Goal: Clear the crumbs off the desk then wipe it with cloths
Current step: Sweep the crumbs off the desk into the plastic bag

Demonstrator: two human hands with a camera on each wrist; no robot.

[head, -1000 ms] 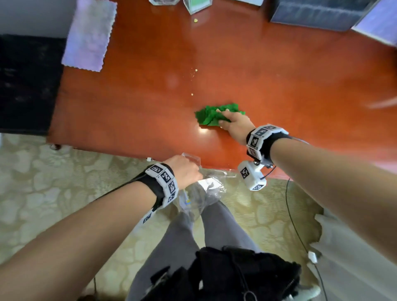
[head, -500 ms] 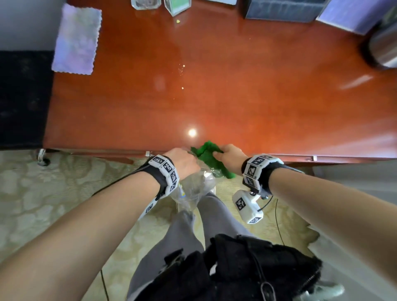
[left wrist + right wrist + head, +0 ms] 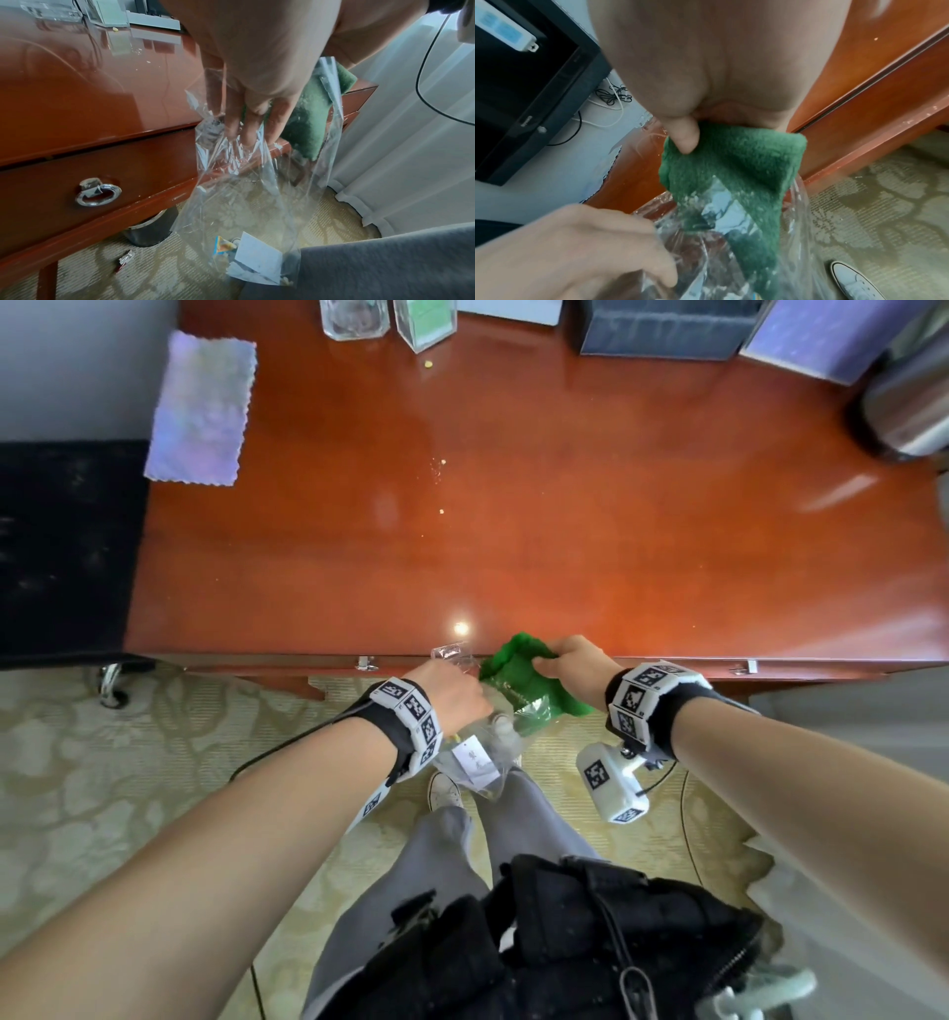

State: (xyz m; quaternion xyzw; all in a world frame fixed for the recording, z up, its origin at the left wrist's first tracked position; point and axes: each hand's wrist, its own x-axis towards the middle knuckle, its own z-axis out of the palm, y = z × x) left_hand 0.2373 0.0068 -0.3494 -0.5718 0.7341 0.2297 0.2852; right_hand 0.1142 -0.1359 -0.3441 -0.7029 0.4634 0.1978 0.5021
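Observation:
My left hand (image 3: 452,690) grips the mouth of a clear plastic bag (image 3: 477,752) just below the front edge of the red-brown desk (image 3: 565,546); its fingers (image 3: 246,125) curl round the film. My right hand (image 3: 575,662) pinches a green cloth (image 3: 518,677) whose lower part hangs into the bag (image 3: 731,233), thumb (image 3: 684,134) on the cloth (image 3: 734,162). Scraps of paper (image 3: 254,259) lie in the bag's bottom (image 3: 257,203). A few yellow crumbs (image 3: 440,463) lie mid-desk, one (image 3: 427,363) near the back.
A pale lilac cloth (image 3: 203,408) lies at the desk's back left corner. Clear holders (image 3: 423,323), a dark box (image 3: 667,325) and a metal pot (image 3: 904,413) line the back. A drawer with a ring handle (image 3: 99,193) sits under the top. A wrapper (image 3: 126,259) lies on the carpet.
My right hand dragged the green cloth from mid-desk back to the front edge and over it into the bag. The left hand kept holding the bag at the edge.

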